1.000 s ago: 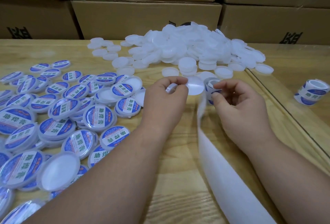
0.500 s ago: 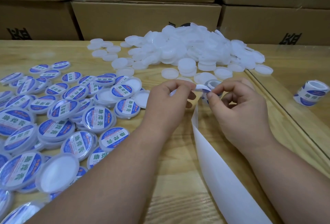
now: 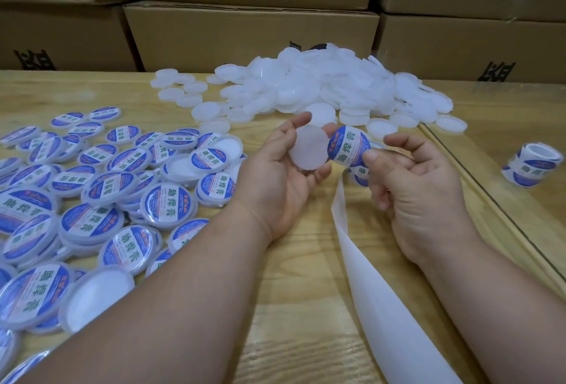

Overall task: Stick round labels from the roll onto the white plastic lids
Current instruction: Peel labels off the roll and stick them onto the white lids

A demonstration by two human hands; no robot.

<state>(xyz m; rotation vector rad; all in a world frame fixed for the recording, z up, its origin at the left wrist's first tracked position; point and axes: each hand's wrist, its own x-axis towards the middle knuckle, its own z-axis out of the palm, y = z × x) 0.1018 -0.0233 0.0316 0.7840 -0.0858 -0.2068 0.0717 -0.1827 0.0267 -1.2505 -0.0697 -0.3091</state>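
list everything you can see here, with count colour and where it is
blank lid: one, translucent white, held in the left hand
round label: one, blue and white, pinched in the right hand, beside the blank lid, not yet stuck on
backing strip: one, white, trailing from under the right hand toward the near edge
label roll: one, blue and white, far right on the table
unlabelled lids: a big heap, white, centre back
labelled lids: many, blue and white, spread at left
table: one, light wood
cardboard boxes: several, brown, stacked behind
left hand: grips the blank lid
right hand: pinches the label
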